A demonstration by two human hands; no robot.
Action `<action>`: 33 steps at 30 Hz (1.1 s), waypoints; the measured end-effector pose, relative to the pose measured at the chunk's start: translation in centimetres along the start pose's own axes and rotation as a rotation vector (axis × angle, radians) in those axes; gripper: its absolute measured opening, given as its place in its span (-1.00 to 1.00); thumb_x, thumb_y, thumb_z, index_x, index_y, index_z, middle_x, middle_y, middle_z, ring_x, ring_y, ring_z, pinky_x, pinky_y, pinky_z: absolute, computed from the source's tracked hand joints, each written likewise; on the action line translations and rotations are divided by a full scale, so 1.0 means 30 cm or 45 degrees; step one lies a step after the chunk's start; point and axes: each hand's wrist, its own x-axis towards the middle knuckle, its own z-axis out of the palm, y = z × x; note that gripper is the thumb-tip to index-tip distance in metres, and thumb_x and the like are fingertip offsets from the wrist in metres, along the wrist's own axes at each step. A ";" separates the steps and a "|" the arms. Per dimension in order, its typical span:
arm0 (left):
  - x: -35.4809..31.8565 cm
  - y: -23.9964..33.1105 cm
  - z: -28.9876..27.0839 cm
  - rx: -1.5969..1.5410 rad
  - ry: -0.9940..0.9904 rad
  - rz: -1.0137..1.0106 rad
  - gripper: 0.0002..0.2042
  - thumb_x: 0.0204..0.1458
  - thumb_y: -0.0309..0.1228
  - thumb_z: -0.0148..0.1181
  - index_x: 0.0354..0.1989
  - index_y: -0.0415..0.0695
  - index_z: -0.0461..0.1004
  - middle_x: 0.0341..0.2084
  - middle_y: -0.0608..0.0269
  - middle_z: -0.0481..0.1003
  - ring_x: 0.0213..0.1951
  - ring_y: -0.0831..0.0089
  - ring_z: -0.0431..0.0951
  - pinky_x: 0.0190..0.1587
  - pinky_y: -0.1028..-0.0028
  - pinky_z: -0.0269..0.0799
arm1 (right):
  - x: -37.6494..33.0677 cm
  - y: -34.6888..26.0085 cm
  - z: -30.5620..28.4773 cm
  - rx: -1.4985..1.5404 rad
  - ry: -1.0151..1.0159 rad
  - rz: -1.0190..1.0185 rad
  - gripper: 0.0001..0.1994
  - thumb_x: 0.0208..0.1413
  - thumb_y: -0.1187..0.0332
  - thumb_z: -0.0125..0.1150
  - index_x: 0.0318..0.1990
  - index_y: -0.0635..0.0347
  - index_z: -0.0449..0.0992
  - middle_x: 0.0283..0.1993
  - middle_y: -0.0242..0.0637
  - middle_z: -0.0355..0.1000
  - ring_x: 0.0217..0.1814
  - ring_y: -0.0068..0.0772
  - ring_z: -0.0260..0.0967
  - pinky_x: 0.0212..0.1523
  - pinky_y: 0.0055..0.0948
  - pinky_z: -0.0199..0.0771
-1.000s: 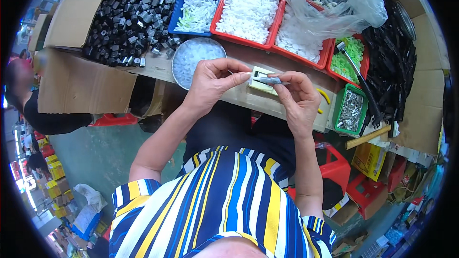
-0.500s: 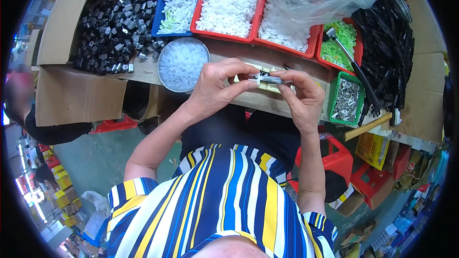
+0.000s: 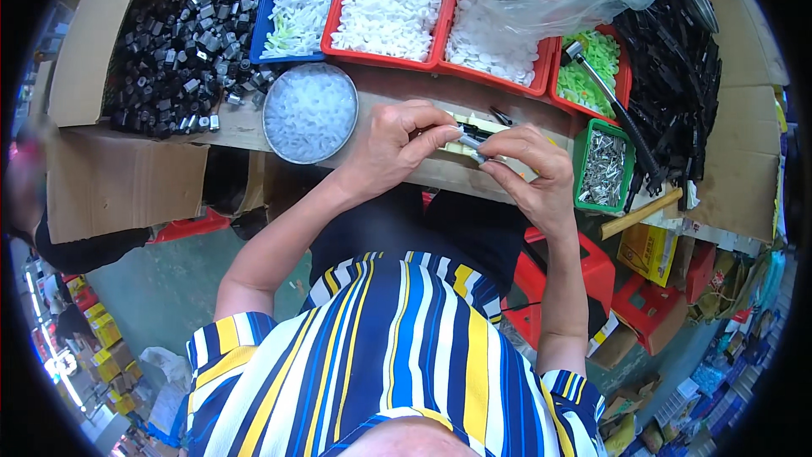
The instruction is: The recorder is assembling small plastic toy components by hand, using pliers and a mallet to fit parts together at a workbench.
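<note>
My left hand [image 3: 404, 137] and my right hand [image 3: 534, 171] come together over the table's front part. A small grey-and-black part [image 3: 471, 143] spans the gap between them. My left thumb and index finger pinch its left end, where a bit of white shows. At the lower right end, my right thumb and fingers close on it. Fingertips cover much of the part, so its exact kind is unclear. Just beneath lies a cream-coloured block [image 3: 457, 149], mostly hidden by the hands. A small dark tool [image 3: 501, 116] rests on the table behind my right hand.
A round tin [image 3: 310, 113] of translucent pieces stands left. Behind are a blue tray [image 3: 296, 17], red trays [image 3: 385, 8] of white and green pieces, and a plastic bag [image 3: 558, 0]. A green tray [image 3: 604, 166] of metal pins sits right. Cardboard boxes [image 3: 127, 178] flank the table.
The grey part has tilted, its right end now lower. My right hand has dipped slightly, and the left fingers have closed further over the white end. The whole view has shifted a little.
</note>
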 end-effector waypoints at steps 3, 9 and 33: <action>0.007 -0.004 0.000 0.035 -0.040 -0.042 -0.83 0.16 -0.43 0.24 -0.22 -0.32 0.59 -0.49 0.21 0.52 -0.46 0.55 0.46 -0.37 0.52 0.38 | 0.003 -0.007 -0.005 -0.158 -0.034 -0.023 -0.75 -0.16 0.64 0.40 -0.25 0.26 0.62 -0.26 -0.23 0.56 -0.21 -0.28 0.50 -0.16 -0.36 0.46; 0.030 -0.010 0.009 0.082 0.013 0.025 -0.80 0.04 -0.45 0.33 -0.21 -0.31 0.59 -0.37 0.17 0.52 -0.34 0.46 0.48 -0.30 0.47 0.40 | 0.000 0.035 -0.056 -0.241 -0.127 -0.017 -0.83 -0.11 0.62 0.35 -0.30 0.26 0.58 -0.29 -0.24 0.53 -0.23 -0.21 0.47 -0.19 -0.30 0.45; 0.064 -0.061 0.063 0.450 0.078 0.395 -0.83 -0.13 -0.57 0.37 -0.31 -0.24 0.60 -0.39 0.14 0.49 -0.26 0.22 0.48 -0.23 0.32 0.43 | 0.030 0.095 -0.061 -0.254 -0.225 0.224 -0.81 -0.07 0.58 0.35 -0.24 0.32 0.59 -0.30 -0.20 0.54 -0.26 -0.29 0.48 -0.21 -0.34 0.46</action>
